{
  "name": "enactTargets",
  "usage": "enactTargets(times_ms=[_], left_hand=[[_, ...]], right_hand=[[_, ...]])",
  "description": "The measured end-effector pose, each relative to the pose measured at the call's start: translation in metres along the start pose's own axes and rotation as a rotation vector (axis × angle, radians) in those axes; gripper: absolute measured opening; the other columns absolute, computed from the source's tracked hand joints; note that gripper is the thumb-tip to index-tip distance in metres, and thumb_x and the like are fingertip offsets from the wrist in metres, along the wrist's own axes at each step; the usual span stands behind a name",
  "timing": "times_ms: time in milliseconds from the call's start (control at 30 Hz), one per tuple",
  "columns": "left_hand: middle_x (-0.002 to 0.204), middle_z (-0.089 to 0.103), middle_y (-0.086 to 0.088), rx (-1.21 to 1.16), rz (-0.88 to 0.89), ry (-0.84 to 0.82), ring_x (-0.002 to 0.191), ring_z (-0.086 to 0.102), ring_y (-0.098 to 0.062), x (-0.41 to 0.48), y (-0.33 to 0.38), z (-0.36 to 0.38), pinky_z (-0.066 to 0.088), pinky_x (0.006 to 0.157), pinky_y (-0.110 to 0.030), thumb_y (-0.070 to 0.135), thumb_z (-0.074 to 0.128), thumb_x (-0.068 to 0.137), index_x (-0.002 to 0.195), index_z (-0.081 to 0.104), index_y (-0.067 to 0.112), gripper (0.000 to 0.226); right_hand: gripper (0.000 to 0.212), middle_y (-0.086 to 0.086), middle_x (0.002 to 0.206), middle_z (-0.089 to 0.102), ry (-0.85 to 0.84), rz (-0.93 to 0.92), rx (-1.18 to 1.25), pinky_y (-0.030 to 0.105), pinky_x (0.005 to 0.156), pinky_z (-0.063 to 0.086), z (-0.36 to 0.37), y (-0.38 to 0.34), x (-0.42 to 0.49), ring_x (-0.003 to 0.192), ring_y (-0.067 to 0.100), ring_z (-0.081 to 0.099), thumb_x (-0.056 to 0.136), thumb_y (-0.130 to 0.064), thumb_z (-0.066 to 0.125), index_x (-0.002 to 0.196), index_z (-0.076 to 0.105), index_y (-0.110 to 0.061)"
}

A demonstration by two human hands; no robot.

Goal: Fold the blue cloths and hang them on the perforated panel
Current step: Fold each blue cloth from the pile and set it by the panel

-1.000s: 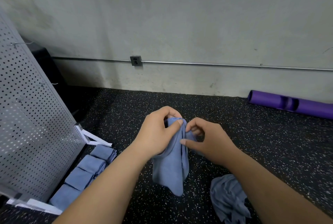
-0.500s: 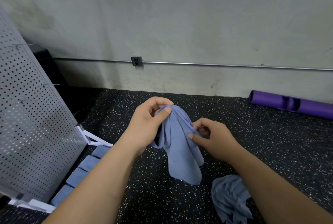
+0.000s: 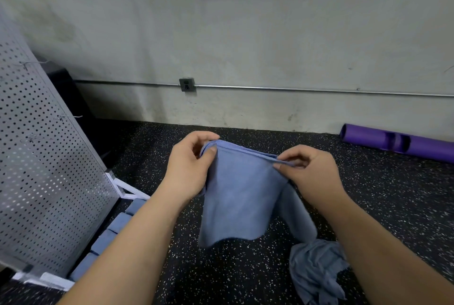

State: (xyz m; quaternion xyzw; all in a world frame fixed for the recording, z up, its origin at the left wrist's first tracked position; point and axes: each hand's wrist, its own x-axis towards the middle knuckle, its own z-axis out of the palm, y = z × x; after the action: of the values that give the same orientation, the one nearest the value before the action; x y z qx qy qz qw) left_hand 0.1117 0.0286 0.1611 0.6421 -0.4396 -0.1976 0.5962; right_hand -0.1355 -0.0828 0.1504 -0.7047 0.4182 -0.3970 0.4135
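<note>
A blue cloth [image 3: 239,196] hangs in the air in front of me, its top edge stretched between my hands. My left hand [image 3: 190,167] pinches the left end of that edge. The right end is pinched by my right hand [image 3: 310,172]. A crumpled blue cloth [image 3: 317,270] lies on the floor below my right forearm. Several folded blue cloths [image 3: 108,238] lie in a row at the foot of the perforated panel [image 3: 41,172], which leans at the left with small wire hooks on it.
The speckled black floor [image 3: 393,201] runs back to a pale wall with a metal conduit and an outlet [image 3: 187,84]. A purple roller [image 3: 398,142] lies by the wall at the right. The panel's white base frame [image 3: 127,190] juts out beside the folded cloths.
My hands have moved apart and spread the bunched cloth out, so its top edge is now stretched flat between them. The cloth hangs wider than before.
</note>
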Motion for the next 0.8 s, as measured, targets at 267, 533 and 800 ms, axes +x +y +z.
enactTargets(times_ms=[267, 533, 800], left_hand=[[0.102, 0.069, 0.014, 0.528, -0.025, -0.399, 0.091, 0.065, -0.005, -0.018, -0.009, 0.019, 0.055, 0.093, -0.037, 0.014, 0.067, 0.09, 0.105, 0.067, 0.04, 0.03], [0.103, 0.076, 0.002, -0.012, 0.012, -0.378, 0.092, 0.066, -0.009, -0.037, -0.002, 0.062, 0.055, 0.088, -0.024, 0.015, 0.068, 0.104, 0.117, 0.073, 0.021, 0.015], [0.094, 0.078, -0.015, -0.154, -0.097, -0.245, 0.083, 0.065, -0.012, -0.03, -0.001, 0.063, 0.055, 0.08, -0.028, 0.011, 0.07, 0.103, 0.101, 0.079, 0.011, 0.009]], right_hand=[[0.033, -0.005, 0.086, 0.08, -0.01, -0.098, 0.057, 0.024, 0.079, 0.06, -0.002, -0.018, -0.007, 0.085, 0.015, 0.076, 0.082, 0.008, 0.08, 0.086, 0.079, -0.025], [0.024, -0.003, 0.089, 0.081, -0.097, -0.147, 0.065, 0.029, 0.083, 0.062, 0.008, -0.022, -0.013, 0.088, 0.016, 0.077, 0.084, 0.0, 0.084, 0.09, 0.079, -0.023], [0.02, -0.006, 0.089, 0.08, -0.083, -0.142, 0.072, 0.024, 0.079, 0.061, 0.009, -0.019, -0.013, 0.087, 0.012, 0.076, 0.088, -0.001, 0.081, 0.091, 0.08, -0.021]])
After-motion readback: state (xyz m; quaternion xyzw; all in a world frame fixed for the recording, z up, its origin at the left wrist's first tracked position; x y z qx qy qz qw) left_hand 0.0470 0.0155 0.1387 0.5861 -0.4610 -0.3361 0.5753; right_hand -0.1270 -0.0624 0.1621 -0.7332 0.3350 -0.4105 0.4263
